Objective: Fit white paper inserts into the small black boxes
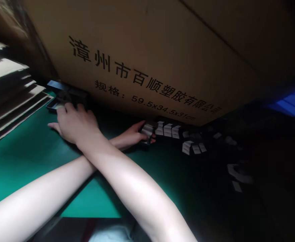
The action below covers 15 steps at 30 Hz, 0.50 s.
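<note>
Two crossed forearms [94,158], right hand [77,126] gripping black box [70,95], left hand [134,133] holding labelled case [146,131], carton [147,64] printed 59.5x34.5x31cm

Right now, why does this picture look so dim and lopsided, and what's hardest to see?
In the head view, the frame is tilted; the right side sinks into deep shadow, dimming the small white pieces there, while the forearm looks washed-out pale and the printing on the cardboard box stays readable.

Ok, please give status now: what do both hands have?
Arms crossed. Right hand, fingers on dark box. Left hand holding white-labelled pack, beside row of packs. Cardboard carton just beyond.
</note>
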Each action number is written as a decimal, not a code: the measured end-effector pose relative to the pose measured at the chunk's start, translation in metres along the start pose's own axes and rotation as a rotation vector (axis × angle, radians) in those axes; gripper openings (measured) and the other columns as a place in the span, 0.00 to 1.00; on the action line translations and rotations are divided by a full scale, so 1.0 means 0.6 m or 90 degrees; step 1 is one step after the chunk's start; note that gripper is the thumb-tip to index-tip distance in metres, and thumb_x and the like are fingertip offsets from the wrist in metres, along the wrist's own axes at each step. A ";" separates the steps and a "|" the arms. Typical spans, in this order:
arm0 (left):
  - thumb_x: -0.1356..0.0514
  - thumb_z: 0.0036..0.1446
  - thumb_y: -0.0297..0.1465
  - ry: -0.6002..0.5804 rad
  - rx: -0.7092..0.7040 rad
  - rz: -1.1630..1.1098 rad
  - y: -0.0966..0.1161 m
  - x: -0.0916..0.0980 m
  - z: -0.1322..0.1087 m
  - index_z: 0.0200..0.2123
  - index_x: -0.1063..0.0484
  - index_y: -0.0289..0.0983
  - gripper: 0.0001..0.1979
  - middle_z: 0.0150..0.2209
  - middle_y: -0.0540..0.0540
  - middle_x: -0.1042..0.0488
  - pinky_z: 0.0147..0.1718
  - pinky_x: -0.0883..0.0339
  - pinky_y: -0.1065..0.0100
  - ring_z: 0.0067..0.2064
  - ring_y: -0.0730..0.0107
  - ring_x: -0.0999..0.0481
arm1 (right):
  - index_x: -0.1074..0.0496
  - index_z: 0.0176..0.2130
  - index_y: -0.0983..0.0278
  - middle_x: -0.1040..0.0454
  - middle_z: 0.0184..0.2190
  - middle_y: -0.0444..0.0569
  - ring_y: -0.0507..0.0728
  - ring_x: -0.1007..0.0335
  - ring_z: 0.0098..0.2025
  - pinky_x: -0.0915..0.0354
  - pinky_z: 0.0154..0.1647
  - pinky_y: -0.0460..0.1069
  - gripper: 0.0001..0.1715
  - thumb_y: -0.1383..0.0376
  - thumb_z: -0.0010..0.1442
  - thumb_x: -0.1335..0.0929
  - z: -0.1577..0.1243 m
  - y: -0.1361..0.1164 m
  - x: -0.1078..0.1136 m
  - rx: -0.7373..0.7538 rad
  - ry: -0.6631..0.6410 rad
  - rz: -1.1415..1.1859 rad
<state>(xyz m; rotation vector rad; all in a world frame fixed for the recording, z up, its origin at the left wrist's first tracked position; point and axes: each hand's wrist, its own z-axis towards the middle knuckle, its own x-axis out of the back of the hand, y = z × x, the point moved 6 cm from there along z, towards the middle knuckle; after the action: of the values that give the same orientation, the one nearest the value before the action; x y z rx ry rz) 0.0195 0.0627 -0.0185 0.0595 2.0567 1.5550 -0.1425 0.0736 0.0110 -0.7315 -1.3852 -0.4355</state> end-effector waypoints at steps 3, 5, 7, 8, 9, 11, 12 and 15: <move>0.35 0.46 0.19 0.001 -0.002 -0.016 0.001 -0.001 0.001 0.47 0.29 0.36 0.23 0.39 0.42 0.15 0.47 0.21 0.56 0.39 0.60 0.14 | 0.33 0.62 0.64 0.31 0.66 0.49 0.64 0.37 0.64 0.29 0.59 0.59 0.35 0.44 0.69 0.31 0.004 0.009 -0.002 -0.004 -0.015 0.006; 0.35 0.46 0.19 0.000 -0.005 -0.016 0.001 -0.001 0.001 0.47 0.29 0.36 0.22 0.40 0.41 0.15 0.48 0.21 0.54 0.39 0.59 0.14 | 0.33 0.62 0.64 0.31 0.65 0.48 0.64 0.39 0.64 0.29 0.59 0.59 0.35 0.44 0.69 0.30 0.002 0.011 0.003 -0.006 -0.008 0.004; 0.35 0.46 0.19 -0.002 -0.007 -0.013 0.000 0.000 0.000 0.47 0.29 0.37 0.22 0.40 0.42 0.16 0.49 0.22 0.53 0.40 0.58 0.14 | 0.32 0.61 0.63 0.29 0.63 0.48 0.63 0.38 0.63 0.29 0.59 0.58 0.32 0.45 0.70 0.31 -0.008 0.009 0.018 -0.010 0.029 -0.011; 0.35 0.46 0.19 -0.002 -0.007 -0.010 -0.001 0.000 0.001 0.46 0.29 0.37 0.22 0.40 0.42 0.16 0.49 0.22 0.53 0.40 0.58 0.14 | 0.31 0.61 0.63 0.28 0.61 0.46 0.62 0.37 0.62 0.29 0.59 0.57 0.28 0.47 0.72 0.33 -0.019 0.005 0.030 -0.008 0.062 -0.023; 0.35 0.46 0.19 -0.003 -0.007 -0.006 -0.002 0.001 0.001 0.46 0.29 0.37 0.22 0.39 0.43 0.16 0.49 0.22 0.53 0.40 0.59 0.14 | 0.30 0.60 0.62 0.27 0.59 0.45 0.61 0.35 0.60 0.29 0.60 0.56 0.24 0.50 0.75 0.37 -0.033 0.001 0.045 -0.006 0.110 -0.033; 0.35 0.46 0.19 -0.001 -0.004 0.003 -0.005 0.003 0.002 0.46 0.29 0.38 0.23 0.38 0.44 0.16 0.47 0.22 0.54 0.39 0.59 0.14 | 0.28 0.60 0.60 0.25 0.54 0.42 0.57 0.31 0.56 0.30 0.61 0.53 0.22 0.59 0.78 0.44 -0.077 -0.008 0.077 0.011 0.216 -0.028; 0.35 0.45 0.19 0.002 -0.003 0.009 -0.005 0.004 0.002 0.47 0.28 0.38 0.23 0.38 0.44 0.16 0.46 0.22 0.55 0.39 0.59 0.14 | 0.27 0.61 0.59 0.24 0.51 0.41 0.56 0.30 0.55 0.30 0.61 0.52 0.25 0.63 0.78 0.46 -0.107 -0.011 0.092 0.025 0.268 -0.003; 0.35 0.45 0.19 0.019 -0.013 0.038 -0.002 0.006 0.000 0.47 0.27 0.38 0.23 0.40 0.43 0.15 0.46 0.22 0.59 0.40 0.60 0.14 | 0.22 0.57 0.64 0.21 0.48 0.43 0.50 0.25 0.51 0.31 0.62 0.44 0.28 0.71 0.75 0.46 -0.221 -0.005 0.136 0.107 0.400 0.145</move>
<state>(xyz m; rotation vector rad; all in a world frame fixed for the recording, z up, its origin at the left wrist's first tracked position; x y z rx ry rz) 0.0170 0.0637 -0.0207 0.0919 2.0797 1.6212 -0.0357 -0.0089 0.0888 -0.5419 -0.7280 -0.3245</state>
